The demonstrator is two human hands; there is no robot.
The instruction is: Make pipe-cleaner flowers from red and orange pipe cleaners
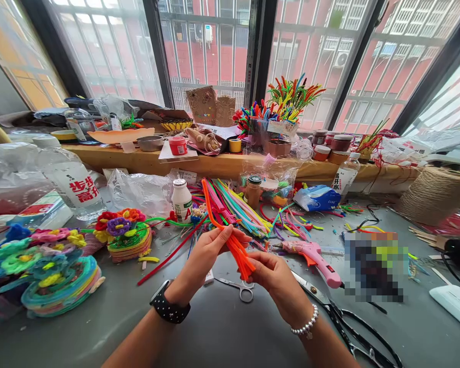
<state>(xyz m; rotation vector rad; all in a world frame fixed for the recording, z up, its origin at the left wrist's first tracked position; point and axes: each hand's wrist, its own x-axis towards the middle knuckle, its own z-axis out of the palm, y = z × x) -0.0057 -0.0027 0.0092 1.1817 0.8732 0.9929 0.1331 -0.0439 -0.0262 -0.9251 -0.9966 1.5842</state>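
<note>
A bundle of orange pipe cleaners (240, 255) is held between my two hands above the grey table. My left hand (210, 253) grips its upper part, thumb on top, and one longer orange stem bends up and away beyond the thumb. The fingers of my right hand (271, 273) pinch the lower ends of the bundle. Below the hands lie small silver scissors (243, 290). A pink glue gun (314, 259) and large black-handled scissors (341, 317) rest to the right. Loose pipe cleaners of many colours (245, 204) are heaped behind my hands.
Pipe-cleaner flower pieces (61, 286) stand at the left, near a large water bottle (71, 179). A white bottle (182, 199) and a brown jar (253, 191) stand behind the hands. A twine spool (437, 194) sits at the right. The wooden sill (210, 166) carries jars and craft supplies.
</note>
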